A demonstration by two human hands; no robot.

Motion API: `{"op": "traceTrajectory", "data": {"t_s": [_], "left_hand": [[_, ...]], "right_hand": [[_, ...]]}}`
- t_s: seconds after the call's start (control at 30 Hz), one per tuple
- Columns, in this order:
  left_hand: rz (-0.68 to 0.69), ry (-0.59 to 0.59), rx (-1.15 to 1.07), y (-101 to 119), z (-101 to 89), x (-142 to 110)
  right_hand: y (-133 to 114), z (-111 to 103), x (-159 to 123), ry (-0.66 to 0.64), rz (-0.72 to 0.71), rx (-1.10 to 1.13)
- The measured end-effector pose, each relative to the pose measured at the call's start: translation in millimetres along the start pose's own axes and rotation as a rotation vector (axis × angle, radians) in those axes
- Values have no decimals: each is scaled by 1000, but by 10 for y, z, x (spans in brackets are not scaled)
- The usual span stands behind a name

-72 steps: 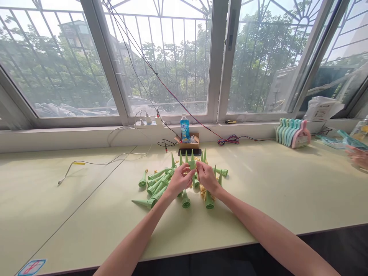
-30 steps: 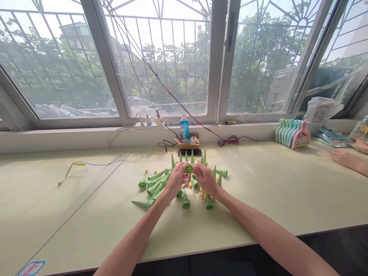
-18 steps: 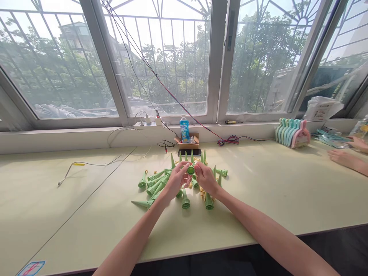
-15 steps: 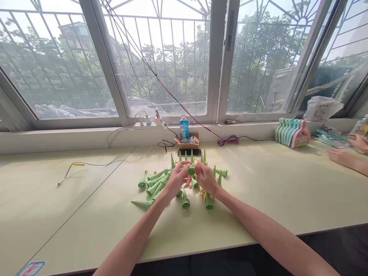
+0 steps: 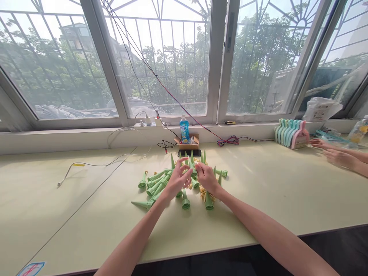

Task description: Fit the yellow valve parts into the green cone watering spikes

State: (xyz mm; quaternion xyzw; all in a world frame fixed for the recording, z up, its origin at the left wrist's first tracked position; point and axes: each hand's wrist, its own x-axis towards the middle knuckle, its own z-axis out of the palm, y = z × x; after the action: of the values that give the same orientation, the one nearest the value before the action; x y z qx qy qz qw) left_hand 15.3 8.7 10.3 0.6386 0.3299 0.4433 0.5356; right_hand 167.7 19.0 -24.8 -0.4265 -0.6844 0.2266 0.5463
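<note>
My left hand [image 5: 179, 179] is over the middle of a group of green plastic cone-shaped spikes, its fingers spread and curved. Beside it, my right hand [image 5: 206, 178] is closed with thumb and fingers pinched; what they hold is too small to make out. Between the hands shows a green cone [image 5: 193, 173]; whether it is touched cannot be told. Several green spikes [image 5: 156, 186] lie in a heap left of my left hand. Nearer me lie a spike with a hollow round end [image 5: 186, 204] and another [image 5: 209, 205]. Small yellowish pieces [image 5: 202, 194] lie below my right hand.
Behind the spikes are a dark phone [image 5: 189, 153], a small cardboard box [image 5: 189, 146] and a blue-labelled bottle [image 5: 184, 130]. Cables [image 5: 228, 140] run along the sill. At right, pastel hangers [image 5: 291, 133] stand near another person's hands [image 5: 339, 157]. A white cable [image 5: 94, 165] lies left.
My left hand has opened and its fingers have come away from the green spike end held between both hands. My right hand stays nearly still. The other person's hands moved left towards the hangers.
</note>
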Motion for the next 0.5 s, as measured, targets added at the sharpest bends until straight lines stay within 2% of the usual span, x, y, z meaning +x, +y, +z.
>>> {"op": "traceTrajectory", "data": {"t_s": [0.27,0.5], "left_hand": [[108,6,162,-67,-14,13],[227,63,349,-92,-10,-1]], "right_hand": [[-26,-11,12,23,26,-13],[-29,8,15,42,42,27]]}}
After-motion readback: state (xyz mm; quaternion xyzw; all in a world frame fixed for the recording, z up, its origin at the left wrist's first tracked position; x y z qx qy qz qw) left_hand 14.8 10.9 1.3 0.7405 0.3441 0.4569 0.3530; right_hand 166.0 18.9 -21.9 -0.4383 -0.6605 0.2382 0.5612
